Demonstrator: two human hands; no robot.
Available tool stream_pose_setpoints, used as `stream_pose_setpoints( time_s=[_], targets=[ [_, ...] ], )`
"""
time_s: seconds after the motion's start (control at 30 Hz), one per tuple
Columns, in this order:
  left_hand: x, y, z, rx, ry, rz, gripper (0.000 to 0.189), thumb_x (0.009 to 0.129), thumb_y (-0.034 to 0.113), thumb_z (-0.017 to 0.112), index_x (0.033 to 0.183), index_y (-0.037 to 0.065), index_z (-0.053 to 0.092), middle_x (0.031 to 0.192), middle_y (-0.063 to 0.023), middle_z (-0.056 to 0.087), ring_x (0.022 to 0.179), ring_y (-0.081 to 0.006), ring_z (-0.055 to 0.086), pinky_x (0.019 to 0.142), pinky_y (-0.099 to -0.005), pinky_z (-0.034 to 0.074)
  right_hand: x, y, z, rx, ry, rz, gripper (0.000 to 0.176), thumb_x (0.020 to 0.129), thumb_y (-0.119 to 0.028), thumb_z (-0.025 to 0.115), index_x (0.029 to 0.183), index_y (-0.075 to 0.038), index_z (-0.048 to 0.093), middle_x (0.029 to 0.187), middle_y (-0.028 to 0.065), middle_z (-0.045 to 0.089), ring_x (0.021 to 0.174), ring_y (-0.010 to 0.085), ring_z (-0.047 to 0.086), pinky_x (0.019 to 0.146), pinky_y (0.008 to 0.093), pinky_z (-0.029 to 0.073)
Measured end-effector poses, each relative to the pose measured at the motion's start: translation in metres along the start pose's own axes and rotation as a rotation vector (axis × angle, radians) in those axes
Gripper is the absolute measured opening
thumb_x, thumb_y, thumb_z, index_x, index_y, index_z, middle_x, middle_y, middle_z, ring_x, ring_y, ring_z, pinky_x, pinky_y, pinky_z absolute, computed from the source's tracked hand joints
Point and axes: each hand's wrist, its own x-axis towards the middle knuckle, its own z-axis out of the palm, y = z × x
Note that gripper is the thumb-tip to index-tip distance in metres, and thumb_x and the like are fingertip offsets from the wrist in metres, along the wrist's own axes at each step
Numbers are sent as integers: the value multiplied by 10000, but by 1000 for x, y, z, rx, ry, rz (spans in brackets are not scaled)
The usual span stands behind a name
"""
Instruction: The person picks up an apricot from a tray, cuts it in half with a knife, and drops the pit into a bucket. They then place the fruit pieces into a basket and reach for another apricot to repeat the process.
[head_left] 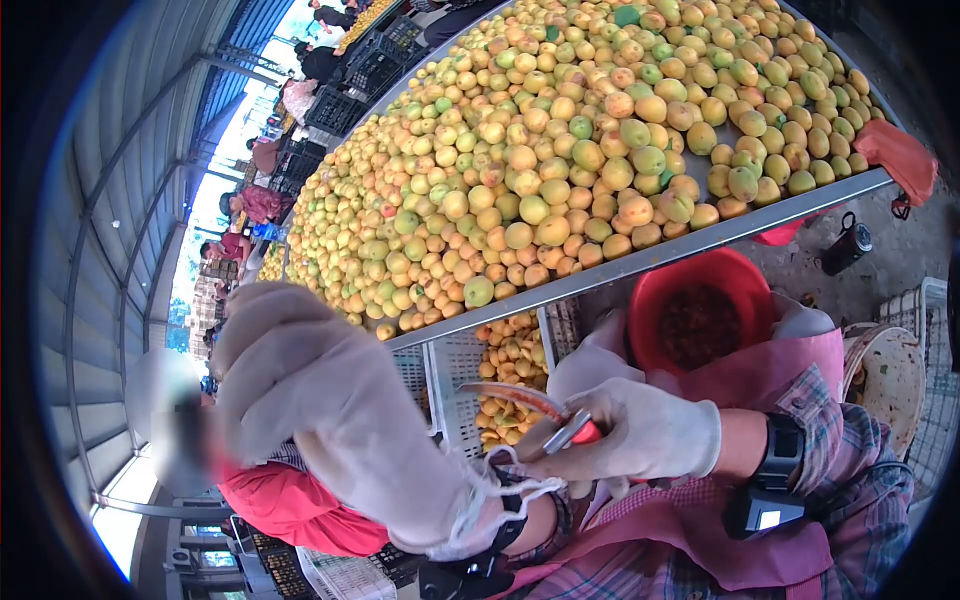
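Note:
My left hand (320,390), in a pale glove tied with white string at the wrist, is raised at the left of the head view. Its fingers are curled, and whatever lies inside them is hidden. My right hand (640,435), gloved too, is closed on a knife (520,398) with a curved blade and a red handle. The blade points left, over a white crate (455,375) of cut apricots (512,350). Beyond both hands, whole yellow-orange apricots (540,170) are heaped on a metal-edged table (650,262).
A red bucket (650,300) with dark contents sits by my legs. To the right are a black flask (847,245), a stained white bucket (890,385) and a pale crate (930,350). An orange-red bag (895,160) hangs at the table corner. A person in red (300,505) is close at left.

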Motion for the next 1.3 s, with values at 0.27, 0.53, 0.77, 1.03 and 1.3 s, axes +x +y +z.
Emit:
stream_pose_setpoints(
  time_s=[0.27, 0.53, 0.77, 1.03, 1.3],
  targets=[
    [12, 25, -54, -59, 298, -28, 160, 840, 13, 518, 999, -3, 524, 867, -76, 585, 773, -182, 641, 683, -349, 584, 4, 20, -8, 578, 142, 6, 430, 958, -405, 548, 1131, -21, 637, 938, 76, 693, 654, 113, 619, 496, 221, 443],
    [16, 43, -81, -79, 382, 33, 277, 818, 59, 553, 1077, -29, 506, 947, -91, 577, 827, -204, 644, 721, -358, 574, 5, 33, -18, 598, 288, 64, 425, 943, -430, 540, 1024, -21, 626, 859, 70, 650, 630, 162, 610, 513, 277, 447],
    [19, 68, -115, -54, 558, 110, 332, 757, 92, 568, 1066, -28, 544, 947, -116, 596, 802, -219, 649, 710, -382, 581, -14, 30, -37, 456, 89, -71, 417, 962, -398, 523, 915, -1, 642, 850, 96, 660, 627, 162, 627, 538, 269, 512],
    [17, 63, -127, -35, 553, 105, 348, 795, 142, 579, 1096, -24, 520, 993, -121, 569, 847, -226, 639, 737, -376, 579, 11, 37, -33, 312, 251, -148, 368, 946, -295, 592, 1163, -2, 645, 1015, 86, 695, 870, 145, 663, 723, 269, 551],
    [17, 56, -116, -64, 553, 101, 298, 817, 160, 556, 1074, 12, 522, 972, -72, 576, 839, -195, 651, 705, -346, 534, 13, 45, -30, 137, 149, -142, 374, 898, -223, 651, 1178, 24, 639, 968, 101, 701, 857, 155, 673, 766, 283, 562]
  ],
)
